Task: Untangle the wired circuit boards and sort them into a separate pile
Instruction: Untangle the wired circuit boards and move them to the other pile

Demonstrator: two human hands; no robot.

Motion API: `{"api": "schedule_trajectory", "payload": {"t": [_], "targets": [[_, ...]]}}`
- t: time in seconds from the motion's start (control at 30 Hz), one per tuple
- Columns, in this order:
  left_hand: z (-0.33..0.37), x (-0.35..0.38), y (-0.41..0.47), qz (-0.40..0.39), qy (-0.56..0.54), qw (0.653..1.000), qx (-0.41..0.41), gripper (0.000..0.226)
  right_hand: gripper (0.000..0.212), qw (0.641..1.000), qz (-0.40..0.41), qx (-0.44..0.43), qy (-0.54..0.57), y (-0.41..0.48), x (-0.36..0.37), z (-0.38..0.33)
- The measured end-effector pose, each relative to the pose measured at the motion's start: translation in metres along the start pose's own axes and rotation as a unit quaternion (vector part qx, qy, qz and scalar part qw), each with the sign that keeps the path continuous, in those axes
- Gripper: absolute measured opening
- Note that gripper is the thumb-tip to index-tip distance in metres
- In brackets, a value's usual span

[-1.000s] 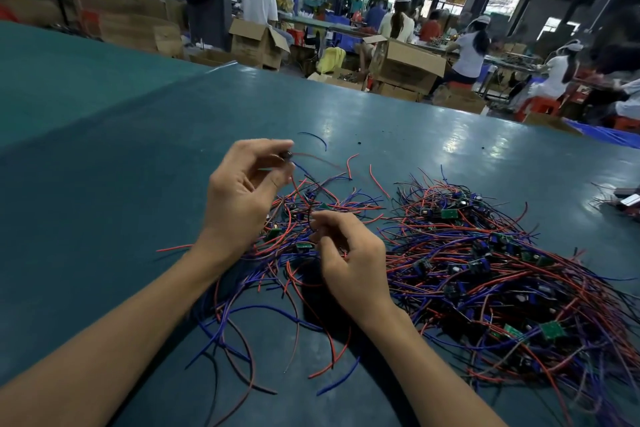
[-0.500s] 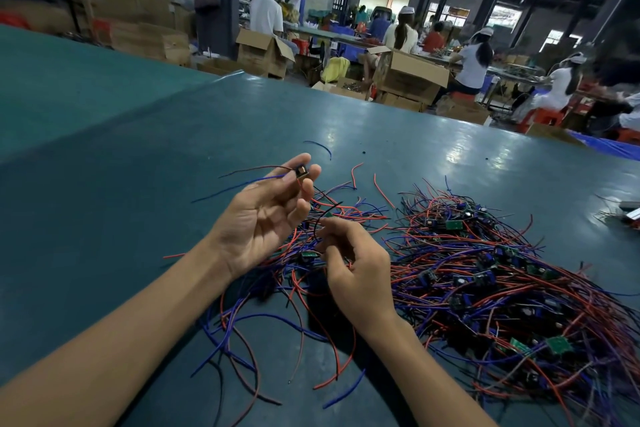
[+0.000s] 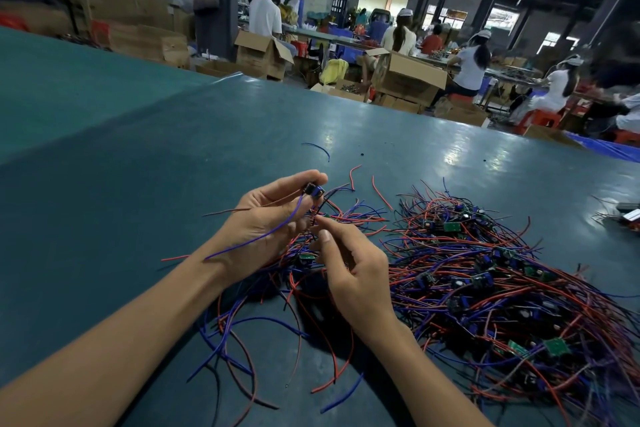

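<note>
- Board (image 3: 313, 190): small, with a blue part on it. It's off the table, pinched between thumb and forefinger at the left hand's tips.
- Left hand (image 3: 266, 218): palm up, fingers curled on the board. The board's blue wire (image 3: 263, 236) trails across the palm and out past the wrist.
- Right hand (image 3: 349, 270): just beside the left, below the board. Thumb and fingers pinch a dark wire (image 3: 320, 206) that runs up toward the board. I can't tell if that wire belongs to this board or to another.
- Progress, my read: early. The tangle (image 3: 502, 288) at right looks barely touched, with many boards buried in red and blue leads.
- Small pile (image 3: 277, 305) under the hands: a few boards plus loose leads. I take it as the sorted pile, but I'm not sure.
- Left to do: free this board, set it down, then repeat for nearly the whole tangle.
- Table (image 3: 138, 184): green, with stray wire bits beyond the hands.
- Far back: people at benches, cartons (image 3: 263, 52).
</note>
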State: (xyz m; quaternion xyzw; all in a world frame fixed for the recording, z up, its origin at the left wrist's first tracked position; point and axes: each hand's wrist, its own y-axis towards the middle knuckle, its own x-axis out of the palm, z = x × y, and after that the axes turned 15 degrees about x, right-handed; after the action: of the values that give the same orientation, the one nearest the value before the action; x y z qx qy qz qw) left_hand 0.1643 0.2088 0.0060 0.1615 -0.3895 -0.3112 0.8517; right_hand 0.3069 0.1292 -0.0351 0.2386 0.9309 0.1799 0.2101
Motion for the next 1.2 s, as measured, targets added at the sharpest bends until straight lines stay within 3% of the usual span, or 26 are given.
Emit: {"api": "schedule_trajectory", "payload": {"t": [0.1, 0.2, 0.3, 0.47, 0.63, 0.73, 0.8, 0.87, 0.93, 1.0, 1.03, 1.1, 1.2], "targets": [[-0.003, -0.001, -0.003, -0.021, 0.086, 0.996, 0.020, 0.033, 0.032, 0.984, -0.044, 0.101, 0.137, 0.001, 0.000, -0.007], [-0.006, -0.003, -0.006, -0.065, 0.146, 0.987, 0.033, 0.035, 0.032, 0.934, -0.078, 0.187, 0.293, 0.006, -0.004, -0.015], [-0.009, -0.004, -0.008, -0.081, 0.164, 0.982, 0.042, 0.035, 0.029, 0.897, -0.100, 0.224, 0.367, 0.011, -0.011, -0.018], [-0.012, -0.006, -0.008, -0.089, 0.197, 0.975, 0.052, 0.036, 0.034, 0.875, -0.139, 0.238, 0.397, 0.012, -0.015, -0.019], [-0.013, -0.007, -0.008, -0.070, 0.163, 0.984, 0.001, 0.037, 0.018, 0.848, -0.141, 0.277, 0.429, 0.013, -0.018, -0.025], [-0.013, -0.007, -0.003, -0.015, 0.108, 0.994, -0.021, 0.047, 0.016, 0.816, -0.138, 0.333, 0.452, 0.013, -0.022, -0.031], [-0.011, -0.010, 0.001, 0.050, 0.117, 0.992, 0.006, 0.048, 0.018, 0.809, -0.132, 0.345, 0.456, 0.014, -0.026, -0.035], [-0.007, -0.019, 0.003, 0.091, 0.241, 0.963, 0.075, 0.043, 0.020, 0.812, -0.124, 0.335, 0.461, 0.019, -0.033, -0.041], [-0.004, -0.028, 0.002, 0.080, 0.443, 0.883, 0.132, 0.038, 0.022, 0.826, -0.112, 0.302, 0.463, 0.027, -0.045, -0.049], [-0.006, -0.037, 0.001, 0.042, 0.573, 0.810, 0.120, 0.036, 0.022, 0.845, -0.090, 0.264, 0.456, 0.039, -0.061, -0.059], [-0.007, -0.039, 0.001, 0.021, 0.604, 0.791, 0.094, 0.037, 0.022, 0.854, -0.076, 0.250, 0.450, 0.045, -0.070, -0.064], [-0.009, -0.041, 0.003, -0.014, 0.621, 0.783, 0.035, 0.034, 0.023, 0.871, -0.044, 0.238, 0.428, 0.060, -0.092, -0.072], [-0.008, -0.042, 0.004, -0.037, 0.609, 0.792, 0.016, 0.032, 0.018, 0.898, 0.030, 0.262, 0.352, 0.086, -0.134, -0.077]]}}
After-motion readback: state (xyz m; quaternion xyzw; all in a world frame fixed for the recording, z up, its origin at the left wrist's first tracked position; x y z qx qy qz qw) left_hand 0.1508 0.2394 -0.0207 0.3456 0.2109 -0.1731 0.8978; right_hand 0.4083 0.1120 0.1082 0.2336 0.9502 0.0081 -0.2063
